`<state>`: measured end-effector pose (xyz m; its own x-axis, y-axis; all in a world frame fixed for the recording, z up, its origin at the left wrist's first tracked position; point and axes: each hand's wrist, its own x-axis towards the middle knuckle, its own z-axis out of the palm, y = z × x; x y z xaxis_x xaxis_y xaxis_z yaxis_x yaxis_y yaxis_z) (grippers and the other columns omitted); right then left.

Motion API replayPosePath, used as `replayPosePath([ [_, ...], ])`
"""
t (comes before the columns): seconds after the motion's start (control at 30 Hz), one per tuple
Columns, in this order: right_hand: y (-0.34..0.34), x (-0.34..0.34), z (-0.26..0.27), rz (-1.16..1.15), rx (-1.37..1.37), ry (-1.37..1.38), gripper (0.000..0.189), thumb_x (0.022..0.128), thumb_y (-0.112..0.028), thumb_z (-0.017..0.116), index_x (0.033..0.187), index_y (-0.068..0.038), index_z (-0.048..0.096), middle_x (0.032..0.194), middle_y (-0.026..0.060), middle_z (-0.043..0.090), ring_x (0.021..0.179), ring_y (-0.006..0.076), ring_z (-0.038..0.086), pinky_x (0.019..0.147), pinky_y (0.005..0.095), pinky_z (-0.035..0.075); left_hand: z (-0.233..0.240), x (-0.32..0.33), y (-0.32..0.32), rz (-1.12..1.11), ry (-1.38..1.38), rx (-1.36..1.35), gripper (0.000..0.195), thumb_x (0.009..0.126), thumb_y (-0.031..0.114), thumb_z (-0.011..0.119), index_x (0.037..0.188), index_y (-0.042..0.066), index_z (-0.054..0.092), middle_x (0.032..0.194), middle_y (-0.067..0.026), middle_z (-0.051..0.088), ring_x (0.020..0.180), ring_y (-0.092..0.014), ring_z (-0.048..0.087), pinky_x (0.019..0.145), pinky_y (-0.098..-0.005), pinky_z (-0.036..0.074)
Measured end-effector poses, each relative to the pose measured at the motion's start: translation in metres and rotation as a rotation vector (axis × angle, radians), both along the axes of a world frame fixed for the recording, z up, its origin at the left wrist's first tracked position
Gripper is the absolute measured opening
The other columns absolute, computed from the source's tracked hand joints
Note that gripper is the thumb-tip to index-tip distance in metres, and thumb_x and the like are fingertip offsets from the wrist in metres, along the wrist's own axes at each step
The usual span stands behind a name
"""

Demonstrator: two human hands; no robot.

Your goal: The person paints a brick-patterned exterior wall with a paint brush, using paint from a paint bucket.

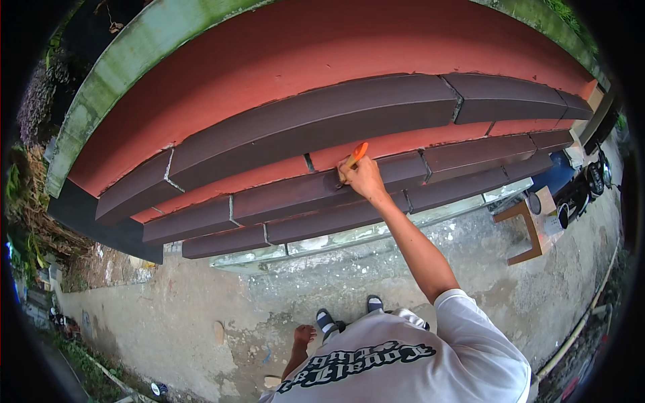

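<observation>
My right hand (364, 177) grips a paintbrush (358, 154) with an orange-tipped handle. Its bristle end meets the face of the middle dark brown ledge (287, 199), where a slightly shinier patch shows beside it. The bristles are mostly hidden by my fingers. Above that ledge runs a thicker brown ledge (312, 113), and below it a thinner brown one (332, 221). Red wall (282, 50) shows between and above them. My left hand (305, 333) hangs low at my side, fingers loosely curled, with nothing visible in it; it is too small to tell more.
To the right, a small brown table (526, 229) holds a paint bucket (554, 221) and another container (534, 203). A blue barrel (554, 171) and a motorcycle (594, 176) stand beyond. Pale paint spots mark the concrete ground (171, 312). A mossy concrete rim (111, 80) curves along the wall's top.
</observation>
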<state>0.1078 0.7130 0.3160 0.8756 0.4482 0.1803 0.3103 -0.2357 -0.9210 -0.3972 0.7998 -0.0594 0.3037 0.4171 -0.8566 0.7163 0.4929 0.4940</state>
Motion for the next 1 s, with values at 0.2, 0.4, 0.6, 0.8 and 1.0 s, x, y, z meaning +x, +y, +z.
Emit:
replayPosePath([
  [0.2,-0.118,0.07,0.034,-0.343,-0.444,-0.512,0.017,0.083,-0.015,0.066,0.079,0.001,0.071,0.071,0.0227,0.069,0.072,0.0407,0.071,0.07,0.0495,0.057,-0.002,0.044,-0.011,-0.066,-0.084,0.087,0.02,0.095,0.021,0.057,0.101,0.005,0.067,0.085,-0.0075,0.071,0.066,-0.018,0.067,0.054,-0.03,0.05],
  [0.4,-0.052,0.036,0.012,-0.124,-0.493,-0.653,0.018,0.083,-0.015,0.066,0.082,0.003,0.071,0.069,0.0265,0.066,0.068,0.0431,0.069,0.064,0.0505,0.058,0.005,0.061,-0.02,-0.076,-0.097,0.116,0.019,0.095,0.02,0.056,0.1,0.006,0.068,0.085,-0.0076,0.071,0.066,-0.017,0.067,0.056,-0.0293,0.05],
  [0.6,-0.043,0.025,0.015,0.033,-0.046,-0.146,0.02,0.085,-0.02,0.066,0.082,-0.001,0.074,0.068,0.0191,0.069,0.076,0.0394,0.071,0.076,0.0471,0.055,0.009,0.048,-0.035,-0.042,-0.04,0.094,0.02,0.095,0.021,0.055,0.101,0.006,0.068,0.086,-0.0089,0.072,0.067,-0.019,0.068,0.055,-0.0312,0.05],
  [0.8,-0.156,0.095,0.029,-0.314,-0.275,-0.341,0.021,0.084,-0.018,0.065,0.077,0.001,0.071,0.07,0.021,0.069,0.074,0.0416,0.07,0.074,0.0491,0.055,0.002,0.037,-0.043,0.018,-0.018,0.038,0.022,0.096,0.021,0.054,0.104,0.005,0.066,0.086,-0.0096,0.071,0.068,-0.02,0.069,0.054,-0.0319,0.049],
  [1.0,-0.14,0.09,0.033,-0.3,-0.425,-0.484,0.022,0.084,-0.018,0.064,0.077,0.003,0.069,0.074,0.0273,0.066,0.076,0.0466,0.067,0.074,0.0519,0.054,-0.01,0.033,-0.052,0.014,-0.032,0.069,0.023,0.096,0.023,0.054,0.104,0.005,0.066,0.086,-0.0095,0.071,0.069,-0.02,0.068,0.055,-0.0318,0.049],
])
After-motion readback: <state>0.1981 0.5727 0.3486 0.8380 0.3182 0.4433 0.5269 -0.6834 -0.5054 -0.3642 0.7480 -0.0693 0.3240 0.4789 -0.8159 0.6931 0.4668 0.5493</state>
